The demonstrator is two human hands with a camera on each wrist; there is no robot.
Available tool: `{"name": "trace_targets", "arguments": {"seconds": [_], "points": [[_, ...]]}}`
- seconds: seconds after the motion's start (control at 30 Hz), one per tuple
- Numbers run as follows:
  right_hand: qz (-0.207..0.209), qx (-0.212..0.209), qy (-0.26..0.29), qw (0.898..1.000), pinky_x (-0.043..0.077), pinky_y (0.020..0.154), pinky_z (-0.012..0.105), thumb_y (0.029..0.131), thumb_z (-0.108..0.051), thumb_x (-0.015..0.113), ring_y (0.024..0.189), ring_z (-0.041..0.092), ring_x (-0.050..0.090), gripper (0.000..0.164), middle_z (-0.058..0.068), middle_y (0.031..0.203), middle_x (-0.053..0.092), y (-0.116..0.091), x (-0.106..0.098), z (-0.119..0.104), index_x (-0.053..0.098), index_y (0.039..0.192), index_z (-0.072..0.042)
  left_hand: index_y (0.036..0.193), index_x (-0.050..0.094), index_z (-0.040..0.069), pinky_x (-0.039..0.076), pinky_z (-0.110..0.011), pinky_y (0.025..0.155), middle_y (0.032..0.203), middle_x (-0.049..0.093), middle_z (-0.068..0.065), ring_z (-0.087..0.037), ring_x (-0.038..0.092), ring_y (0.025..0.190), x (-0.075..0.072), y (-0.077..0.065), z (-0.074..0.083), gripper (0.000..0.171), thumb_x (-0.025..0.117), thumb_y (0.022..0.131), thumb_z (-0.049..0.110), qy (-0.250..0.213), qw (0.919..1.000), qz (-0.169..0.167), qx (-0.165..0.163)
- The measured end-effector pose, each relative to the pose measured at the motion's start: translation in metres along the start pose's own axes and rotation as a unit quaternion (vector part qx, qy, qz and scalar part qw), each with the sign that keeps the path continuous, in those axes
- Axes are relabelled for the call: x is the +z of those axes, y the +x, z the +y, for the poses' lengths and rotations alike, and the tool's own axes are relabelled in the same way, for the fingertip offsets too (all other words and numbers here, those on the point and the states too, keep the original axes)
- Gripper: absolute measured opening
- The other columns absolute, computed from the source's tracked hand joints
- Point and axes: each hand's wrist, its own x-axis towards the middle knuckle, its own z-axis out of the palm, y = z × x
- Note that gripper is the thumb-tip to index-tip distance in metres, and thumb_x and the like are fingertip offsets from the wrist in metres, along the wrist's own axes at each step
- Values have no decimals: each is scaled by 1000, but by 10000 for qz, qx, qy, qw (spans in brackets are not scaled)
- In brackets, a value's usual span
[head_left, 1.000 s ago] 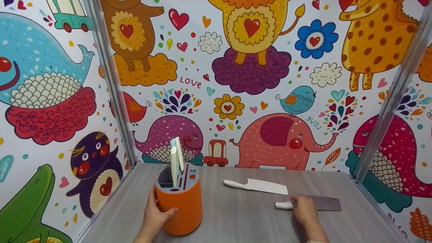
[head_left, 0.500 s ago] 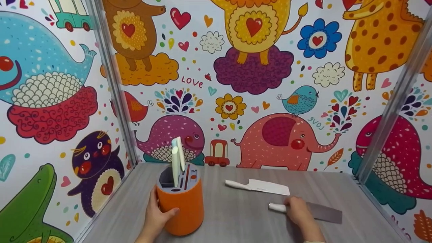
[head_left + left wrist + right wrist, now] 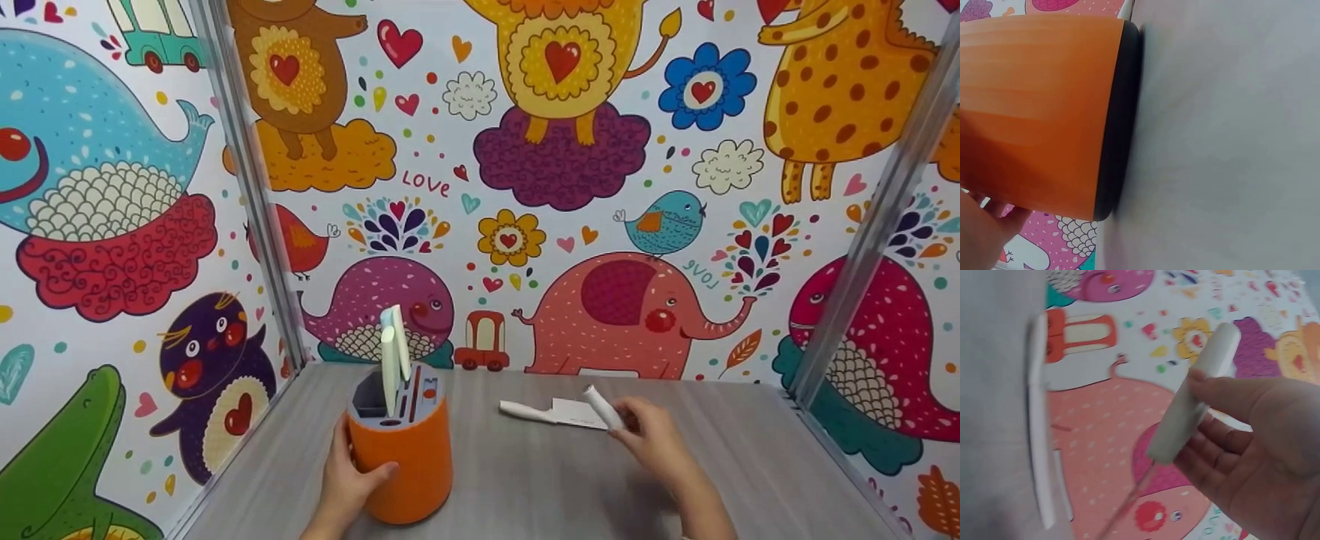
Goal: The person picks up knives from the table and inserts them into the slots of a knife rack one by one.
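My left hand (image 3: pixel 346 480) grips the side of an orange knife block (image 3: pixel 405 469), thumb across its front and fingers behind. The block stands upright on the table, its dark base showing in the left wrist view. Pale handles (image 3: pixel 390 367) stick up from its grey slotted top. To the right, my right hand (image 3: pixel 654 439) pinches a cleaver's white handle (image 3: pixel 601 407), raised and tilted above the table. In the right wrist view the thumb presses the handle (image 3: pixel 1176 419), and the blade (image 3: pixel 1129 503) shows as a thin blurred line. My hand hides that blade in the head view.
A second white cleaver (image 3: pixel 525 411) lies flat on the grey table (image 3: pixel 525 487), behind the raised one, its handle toward the knife block. Walls (image 3: pixel 442 225) with cartoon animals enclose the table at the back and sides, joined by metal corner posts (image 3: pixel 259 195).
My right hand has lifted the cleaver off the table and turned its handle up, moving slightly back and left. My left hand and the knife block stay in place.
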Motion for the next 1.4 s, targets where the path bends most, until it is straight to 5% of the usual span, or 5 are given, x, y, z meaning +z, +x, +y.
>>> {"name": "trace_targets", "arguments": {"seconds": [0.27,0.47,0.67,1.03,1.4], "points": [[500,-175,1216,9912,59,79,27,82,-8,79,88,17,67,34,6,104,70,-10,-11,-19,67,114,-11,154,21,8,30,-58,117,155,33,-17,-34,38,139,12,-13,17,82,66,93,39,-218,9909,1153,665],[512,-542,2194,9728,58,77,21,85,-9,77,89,17,69,32,11,106,70,-12,-6,-31,66,115,-7,144,37,0,32,-27,118,145,46,-19,-27,44,133,25,-29,68,56,56,95,17,-640,9393,2722,1990],[453,-687,2772,9573,60,77,24,85,-6,76,90,18,70,31,13,106,70,-16,4,-44,67,115,-5,138,41,-3,34,-16,114,139,48,-20,-18,47,131,43,-43,121,50,54,90,-1,-1753,9077,2515,2866],[330,-726,2871,9546,60,75,24,83,-7,78,88,16,71,29,10,104,73,-19,28,-67,71,111,-8,134,52,20,56,-28,92,118,60,-2,-23,61,108,127,-51,170,44,67,93,21,-1799,9690,97,1693],[185,-1257,2889,9489,61,70,29,81,-10,80,81,13,71,28,7,97,73,-31,55,-84,71,107,-7,131,58,26,57,-26,89,119,63,2,-14,62,105,156,-59,173,45,71,91,38,-1419,9804,-1037,892]]}}
